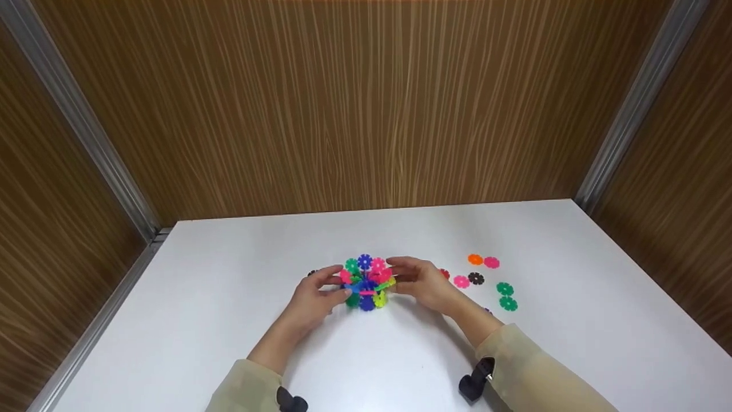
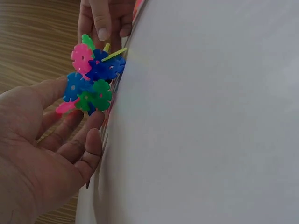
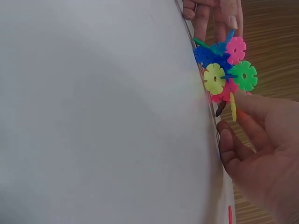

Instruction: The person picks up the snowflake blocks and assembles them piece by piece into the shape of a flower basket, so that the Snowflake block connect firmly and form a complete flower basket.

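Between the hands, low over the white table, is a ball-shaped cluster of interlocking snowflake discs [image 1: 367,284] in blue, green, pink and yellow. My left hand [image 1: 311,298] grips its left side, thumb by a light blue disc [image 2: 73,87] and fingers curled behind. From the right, my right hand [image 1: 426,284] holds the other side; in the right wrist view its thumb lies at a pink disc [image 3: 229,90] beside an edge-on yellow disc [image 3: 233,107]. The fingertips behind the cluster are partly hidden.
Loose discs lie on the white table [image 1: 366,366] to the right: orange [image 1: 475,259], pink [image 1: 491,262], black [image 1: 476,278] and green [image 1: 508,303] among them. A dark disc [image 1: 312,273] shows behind the left hand. Wood-grain panels [image 1: 366,114] stand around the table.
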A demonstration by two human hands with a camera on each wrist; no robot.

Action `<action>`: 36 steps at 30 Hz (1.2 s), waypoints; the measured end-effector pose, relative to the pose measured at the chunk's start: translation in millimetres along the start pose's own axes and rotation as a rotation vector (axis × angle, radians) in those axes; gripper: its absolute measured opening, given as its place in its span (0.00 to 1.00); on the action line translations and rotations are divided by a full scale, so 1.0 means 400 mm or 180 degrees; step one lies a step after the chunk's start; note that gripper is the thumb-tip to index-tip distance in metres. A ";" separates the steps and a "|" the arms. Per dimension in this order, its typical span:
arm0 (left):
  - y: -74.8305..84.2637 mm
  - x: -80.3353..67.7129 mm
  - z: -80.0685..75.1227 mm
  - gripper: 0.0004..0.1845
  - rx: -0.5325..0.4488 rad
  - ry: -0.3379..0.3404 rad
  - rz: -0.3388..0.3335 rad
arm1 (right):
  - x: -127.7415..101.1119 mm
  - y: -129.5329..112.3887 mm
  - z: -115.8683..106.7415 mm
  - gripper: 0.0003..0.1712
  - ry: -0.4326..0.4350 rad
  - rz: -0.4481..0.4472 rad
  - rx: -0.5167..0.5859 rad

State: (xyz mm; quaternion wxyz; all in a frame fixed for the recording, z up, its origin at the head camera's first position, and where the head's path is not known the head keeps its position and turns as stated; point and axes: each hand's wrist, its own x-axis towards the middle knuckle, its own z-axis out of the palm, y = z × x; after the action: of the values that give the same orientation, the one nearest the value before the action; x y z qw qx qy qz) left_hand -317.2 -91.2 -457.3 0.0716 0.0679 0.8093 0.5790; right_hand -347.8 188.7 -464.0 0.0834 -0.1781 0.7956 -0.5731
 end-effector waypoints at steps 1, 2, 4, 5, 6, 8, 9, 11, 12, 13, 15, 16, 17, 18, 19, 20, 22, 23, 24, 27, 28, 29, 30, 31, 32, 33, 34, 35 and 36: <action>0.001 0.000 0.000 0.34 0.0003 0.0003 -0.0007 | 0.002 0.001 0.000 0.32 0.0016 0.0023 0.0014; 0.001 0.000 0.001 0.34 0.0000 0.0006 -0.0018 | 0.004 0.001 0.001 0.32 0.0030 0.0045 0.0027; 0.002 -0.001 0.001 0.34 0.0005 0.0003 -0.0041 | 0.008 0.003 0.003 0.31 0.0059 0.0089 0.0066; 0.002 -0.001 0.002 0.34 0.0009 0.0000 -0.0050 | 0.010 0.003 0.004 0.31 0.0070 0.0097 0.0072; 0.001 -0.001 0.002 0.35 0.0019 -0.0006 -0.0048 | 0.011 0.003 0.006 0.31 0.0079 0.0107 0.0077; 0.001 -0.002 0.001 0.34 0.0017 -0.0008 -0.0052 | 0.012 0.002 0.008 0.31 0.0090 0.0114 0.0058; 0.000 -0.002 0.001 0.34 0.0015 -0.0007 -0.0045 | 0.012 0.002 0.010 0.31 0.0094 0.0108 0.0041; 0.000 -0.002 0.000 0.34 0.0005 -0.0004 -0.0048 | 0.013 0.003 0.011 0.30 0.0091 0.0095 0.0018; 0.000 -0.003 -0.001 0.34 0.0001 -0.0001 -0.0053 | 0.013 0.003 0.012 0.30 0.0087 0.0095 0.0020; 0.000 -0.003 -0.001 0.34 0.0002 -0.0002 -0.0053 | 0.013 0.003 0.012 0.30 0.0083 0.0090 0.0019; 0.001 -0.004 -0.002 0.34 -0.0006 -0.0001 -0.0049 | 0.013 0.004 0.011 0.30 0.0084 0.0078 0.0020; 0.001 -0.005 -0.003 0.34 -0.0001 -0.0001 -0.0053 | 0.014 0.004 0.011 0.30 0.0080 0.0078 0.0034; 0.001 -0.005 -0.003 0.34 0.0007 0.0000 -0.0054 | 0.014 0.005 0.010 0.30 0.0076 0.0075 0.0044; 0.001 -0.006 -0.003 0.34 0.0012 0.0000 -0.0047 | 0.014 0.005 0.010 0.30 0.0071 0.0072 0.0059; 0.000 -0.006 -0.003 0.34 0.0012 -0.0002 -0.0030 | 0.014 0.006 0.009 0.30 0.0070 0.0071 0.0071; 0.000 -0.006 -0.003 0.34 0.0002 -0.0001 -0.0030 | 0.014 0.006 0.009 0.30 0.0068 0.0072 0.0085; -0.002 -0.007 -0.004 0.34 0.0001 -0.0002 -0.0020 | 0.013 0.007 0.008 0.29 0.0051 0.0062 0.0102; -0.003 -0.007 -0.004 0.34 0.0006 -0.0002 -0.0018 | 0.012 0.007 0.009 0.28 0.0049 0.0049 0.0104; -0.004 -0.007 -0.004 0.34 0.0009 -0.0004 -0.0013 | 0.011 0.006 0.009 0.27 0.0048 0.0040 0.0104; -0.005 -0.009 -0.003 0.34 0.0018 -0.0013 -0.0029 | 0.007 0.004 0.010 0.25 0.0040 0.0007 0.0092; -0.005 -0.010 -0.003 0.34 0.0021 -0.0017 -0.0036 | 0.006 0.003 0.010 0.24 0.0045 0.0011 0.0080; -0.006 -0.012 -0.003 0.34 0.0031 -0.0024 -0.0023 | 0.005 0.002 0.010 0.24 0.0047 0.0018 0.0069; -0.006 -0.014 -0.004 0.34 0.0014 -0.0031 -0.0010 | 0.004 0.002 0.010 0.23 0.0045 0.0025 0.0055; -0.006 -0.016 -0.005 0.34 -0.0001 -0.0035 0.0005 | 0.003 0.001 0.009 0.23 0.0041 0.0040 0.0042; -0.005 -0.019 -0.006 0.34 -0.0016 -0.0039 0.0017 | 0.003 0.001 0.009 0.23 0.0040 0.0058 0.0030; -0.006 -0.022 -0.006 0.34 -0.0022 -0.0038 0.0032 | 0.003 0.001 0.008 0.22 0.0036 0.0076 0.0024; -0.007 -0.024 -0.007 0.34 -0.0023 -0.0033 0.0036 | 0.002 0.001 0.008 0.22 0.0035 0.0089 0.0015; -0.007 -0.027 -0.008 0.33 -0.0025 -0.0030 0.0044 | 0.002 0.002 0.008 0.22 0.0028 0.0095 0.0008; -0.007 -0.029 -0.009 0.33 -0.0034 -0.0022 0.0029 | 0.002 0.002 0.008 0.22 0.0020 0.0097 0.0001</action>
State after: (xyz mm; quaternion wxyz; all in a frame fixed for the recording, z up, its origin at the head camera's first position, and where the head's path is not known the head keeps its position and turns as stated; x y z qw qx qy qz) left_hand -306.6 -97.6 -458.4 0.0722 0.0732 0.8056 0.5834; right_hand -347.8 185.7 -465.6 0.0898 -0.1641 0.7983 -0.5725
